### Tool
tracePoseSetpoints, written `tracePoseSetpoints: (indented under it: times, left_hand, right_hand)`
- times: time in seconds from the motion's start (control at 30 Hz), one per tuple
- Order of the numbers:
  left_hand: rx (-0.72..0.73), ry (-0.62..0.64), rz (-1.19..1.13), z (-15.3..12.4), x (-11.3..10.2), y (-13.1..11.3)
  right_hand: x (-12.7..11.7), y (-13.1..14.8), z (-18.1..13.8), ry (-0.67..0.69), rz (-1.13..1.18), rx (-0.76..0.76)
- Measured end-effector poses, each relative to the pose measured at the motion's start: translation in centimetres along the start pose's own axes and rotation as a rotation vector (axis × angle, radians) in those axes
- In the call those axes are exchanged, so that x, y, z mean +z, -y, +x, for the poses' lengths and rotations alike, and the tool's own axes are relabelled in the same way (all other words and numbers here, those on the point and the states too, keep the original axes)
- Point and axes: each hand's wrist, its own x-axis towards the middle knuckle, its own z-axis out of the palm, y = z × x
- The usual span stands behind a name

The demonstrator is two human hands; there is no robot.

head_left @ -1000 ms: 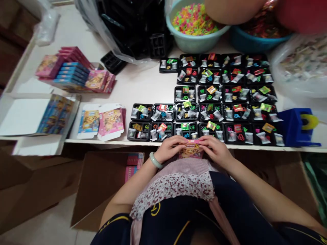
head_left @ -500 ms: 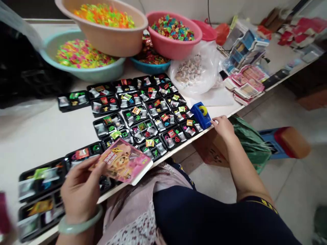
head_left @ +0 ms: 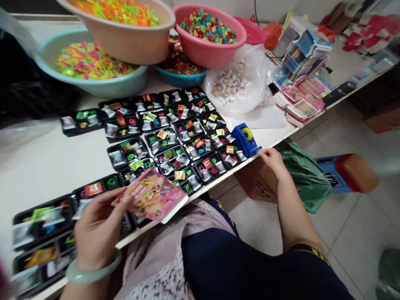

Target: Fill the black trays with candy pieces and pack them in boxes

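Between the thumb and fingers of my left hand (head_left: 99,227) is a small pink printed box (head_left: 154,195) with a cartoon picture on it. It is held tilted over the front edge of the table, above the black trays. My right hand (head_left: 272,160) is pinched at the front lip of a blue tape dispenser (head_left: 246,141) with a yellow roll. What the pinched fingers hold is too small to make out clearly. Black compartment trays (head_left: 206,170) filled with small wrapped packets and bright plastic pieces stand in rows to the left of the dispenser.
Behind the trays stand a peach basin (head_left: 131,41), a light blue basin (head_left: 93,85) and a pink basin (head_left: 212,52), full of colourful pieces. A clear bag (head_left: 240,102) of small packets lies beside them. Stacked printed cards (head_left: 303,100) sit farther right. A green bag (head_left: 308,179) hangs below the table edge.
My right hand has drawn slightly away from the dispenser's cutting edge, toward me. My left hand keeps its grip on the pink box. The whole view has shifted a little.
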Motion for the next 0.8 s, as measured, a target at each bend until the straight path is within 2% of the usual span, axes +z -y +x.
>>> tracePoseSetpoints:
  times: [0.1, 0.17, 0.23, 0.33, 0.4, 0.47, 0.57, 0.63, 0.7, 0.8]
  left_hand:
    - [-0.003, 0.048, -0.098, 0.1, 0.4, -0.4]
    - [0.109, 0.127, -0.088, 0.2, 0.8, -1.3]
    - [0.229, 0.208, -0.026, 0.3, 1.4, -2.5]
    - [0.446, 0.285, 0.122, 0.7, 2.0, -4.2]
    - [0.557, 0.320, 0.229, 0.9, 1.9, -4.9]
    - [0.632, 0.335, 0.313, 1.0, 1.4, -5.0]
    - [0.684, 0.310, 0.387, 1.1, 0.5, -4.4]
    - [0.687, 0.281, 0.374, 1.1, 0.3, -3.7]
    - [0.655, 0.258, 0.298, 1.3, 0.1, -3.1]
    - [0.535, 0.194, 0.113, 1.8, -0.4, -2.4]
  right_hand:
    - [0.1, 2.2, -2.1, 0.061, -0.027, 0.008]
    - [1.6, 5.4, -5.0, 0.216, 0.112, -0.052]
    - [3.8, 9.8, -8.7, 0.461, 0.326, -0.193]
    - [7.3, 16.8, -14.0, 0.745, 0.533, -0.335]
    - [9.6, 20.4, -16.3, 0.869, 0.626, -0.381]
    - [12.0, 22.6, -17.4, 0.940, 0.668, -0.408]
    - [15.0, 23.9, -17.7, 0.970, 0.628, -0.434]
    - [16.0, 24.0, -17.5, 0.943, 0.531, -0.489]
    - [16.3, 23.9, -17.3, 0.856, 0.345, -0.603]
    - [16.6, 23.9, -16.4, 0.651, 0.053, -0.865]
